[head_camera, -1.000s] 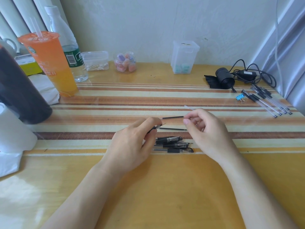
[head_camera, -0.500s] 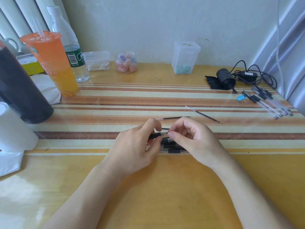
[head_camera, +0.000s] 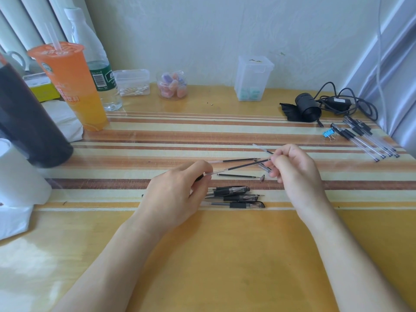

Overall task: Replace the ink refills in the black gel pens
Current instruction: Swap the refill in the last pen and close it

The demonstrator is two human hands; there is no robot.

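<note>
Drawn apart since before: right hand [head_camera: 295, 170] pulling refill [head_camera: 238, 167] rightward.
Pinched at both ends, left hand [head_camera: 177, 190] clamping barrel [head_camera: 199, 177] at the other; spare pens [head_camera: 234, 195] below.

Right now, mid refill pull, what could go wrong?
1. The refill spans between the left hand and right hand; pulled at an angle, it may bend.
2. The small pen tip lies loose on the table and could roll or get swept away.
3. Loose refills nearby could get mixed up with this one.
</note>
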